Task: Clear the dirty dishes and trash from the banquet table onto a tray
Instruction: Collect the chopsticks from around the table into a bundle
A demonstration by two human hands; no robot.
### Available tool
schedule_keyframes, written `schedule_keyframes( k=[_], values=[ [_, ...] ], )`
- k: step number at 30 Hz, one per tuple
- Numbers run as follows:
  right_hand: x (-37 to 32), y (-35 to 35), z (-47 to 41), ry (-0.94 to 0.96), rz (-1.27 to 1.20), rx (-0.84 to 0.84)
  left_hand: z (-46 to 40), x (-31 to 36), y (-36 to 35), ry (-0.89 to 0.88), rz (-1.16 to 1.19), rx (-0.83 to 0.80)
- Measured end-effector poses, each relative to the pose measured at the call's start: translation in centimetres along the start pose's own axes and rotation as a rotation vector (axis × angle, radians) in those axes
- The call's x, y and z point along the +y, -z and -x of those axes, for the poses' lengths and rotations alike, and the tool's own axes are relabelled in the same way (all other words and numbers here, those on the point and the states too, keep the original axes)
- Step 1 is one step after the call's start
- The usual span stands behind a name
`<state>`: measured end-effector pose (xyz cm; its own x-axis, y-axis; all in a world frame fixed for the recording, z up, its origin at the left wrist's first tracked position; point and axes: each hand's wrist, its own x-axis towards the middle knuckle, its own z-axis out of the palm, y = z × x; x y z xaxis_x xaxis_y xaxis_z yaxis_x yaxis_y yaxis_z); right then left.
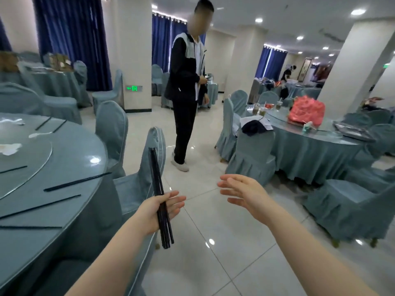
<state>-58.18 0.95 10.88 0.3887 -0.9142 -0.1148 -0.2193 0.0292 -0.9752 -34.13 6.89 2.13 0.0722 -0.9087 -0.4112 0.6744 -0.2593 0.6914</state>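
A: Head view. Condition of the task item?

B: Bundle of black chopsticks [159, 195], thin, straight, glossy, several sticks bunched together. Standing near upright, tips fanning slightly at the lower end. Exact count not readable.

A: Position against the hands?

B: Held in the left hand [159, 212], thumb side pressing the bundle against the palm, fingers mostly straight and spread toward the right. Upper ends rising well above the hand in front of a covered chair [147, 174]; lower ends projecting below the wrist. Right hand [239, 190] apart from the bundle, released, fingers straight and pointing left, holding nothing, hovering over the tiled floor [224, 242].

A: Other task items in view?

B: Loose black chopsticks [77, 182] lying singly on the round banquet table [70, 210] at left, well apart from both hands. Crumpled white napkins [9, 148] farther in on the glass turntable [25, 167].

A: Surroundings?

B: Standing person [186, 92] in dark trousers and black-and-white jacket ahead on the floor. Second round table [310, 150] at right, carrying a red plastic bag [306, 112], cups with drinks [258, 110] and a grey tray [352, 131]. Blue curtains [72, 39] along the back wall. Green exit sign [134, 88] low on a pillar.
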Motion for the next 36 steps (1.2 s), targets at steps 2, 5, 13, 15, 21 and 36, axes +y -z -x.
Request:
schedule_keyframes(
  k=[2, 5, 13, 15, 21, 36],
  values=[
    [0.1, 0.5, -3.4, 0.002, 0.006, -0.040, -2.5, 1.1, 0.2, -0.010, 0.049, 0.050],
    [0.7, 1.0, -8.9, -0.020, 0.021, -0.098, -6.0, 2.7, 0.8, -0.050, 0.121, 0.148],
    [2.4, -1.6, -27.7, -0.016, 0.041, -0.361, -13.9, 6.7, 3.3, -0.274, 0.374, 0.466],
    [2.5, -3.3, -31.9, -0.022, 0.074, -0.449, -15.0, 7.4, 4.2, -0.316, 0.413, 0.559],
    [2.9, -12.0, -40.3, 0.025, 0.173, -0.676, -14.3, 9.6, 7.3, -0.487, 0.562, 0.779],
    [6.8, -30.8, -53.4, 0.067, 0.567, -0.965, -12.7, 13.2, 15.6, -0.812, 0.828, 0.957]
  ],
)
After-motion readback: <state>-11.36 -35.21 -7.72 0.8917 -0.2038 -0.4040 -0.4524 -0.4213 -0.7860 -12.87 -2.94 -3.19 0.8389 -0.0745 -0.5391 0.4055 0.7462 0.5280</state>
